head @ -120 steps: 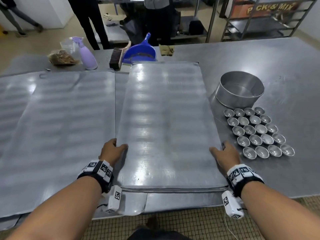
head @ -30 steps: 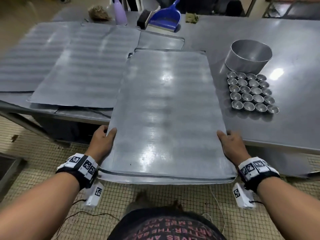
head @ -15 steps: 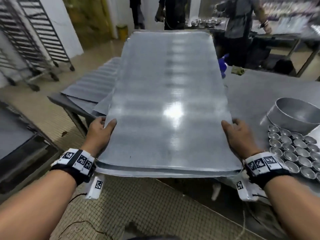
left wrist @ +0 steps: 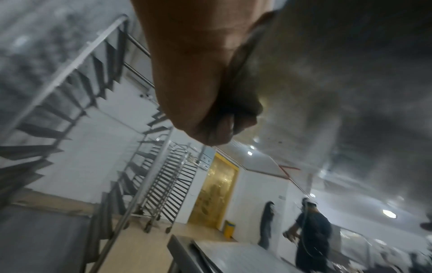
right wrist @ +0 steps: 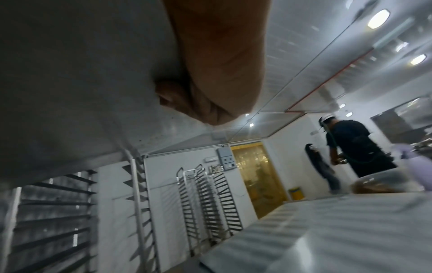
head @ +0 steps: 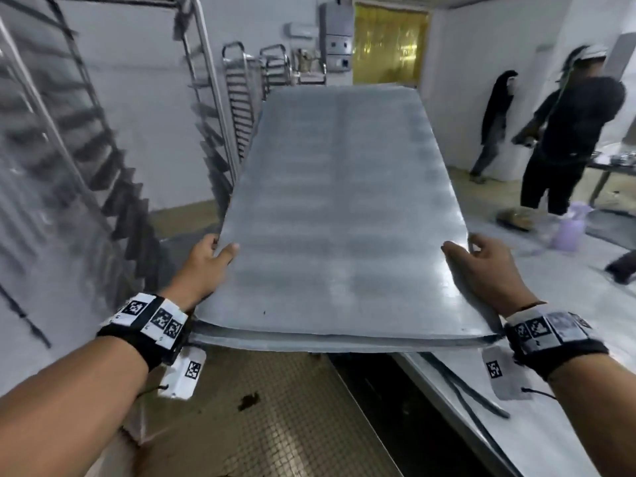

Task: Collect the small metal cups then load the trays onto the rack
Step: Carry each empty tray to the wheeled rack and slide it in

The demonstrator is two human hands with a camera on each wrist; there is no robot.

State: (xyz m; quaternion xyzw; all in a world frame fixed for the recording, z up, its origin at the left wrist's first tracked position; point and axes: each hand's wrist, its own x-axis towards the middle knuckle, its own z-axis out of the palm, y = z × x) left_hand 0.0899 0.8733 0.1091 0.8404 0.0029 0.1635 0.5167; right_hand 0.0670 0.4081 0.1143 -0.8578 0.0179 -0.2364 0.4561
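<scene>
Clearly, a stack of trays [head: 340, 215] is held level in the air by both hands, one on each long edge near the end closest to the body. The left hand [head: 203, 270] is clamped on the left edge, thumb laid on top and fingers [left wrist: 224, 127] curled beneath, as is confirmed by the left wrist view; the right hand [head: 481, 266] is clamped likewise on the right edge, its fingers [right wrist: 170, 96] tucked under the sheet. At least two trays are suggested by the doubled edge at the near end. Such a wide, symmetric hold is probably chosen so that the long, thin sheets are kept from tipping or sliding apart while they are carried. The far end is pointed roughly toward a tall rack [head: 113, 160] with angled runners, seen close on the left; insertion has not yet been begun, and a turn to the left would be needed for the tray edges to be lined up with a pair of runners. No small cups are seen in these views. A tabletop [head: 568, 390] of dull metal is seen low on the right, with a lilac spray bottle [head: 569, 232] stood on it farther off. More racks [head: 241, 98] are parked against a white wall, beside a doorway hung with yellow strip curtain [head: 389, 49]. Two other people [head: 564, 132] are seen, blurred, at the right. The floor [head: 275, 425] is laid with small tan tiles.
</scene>
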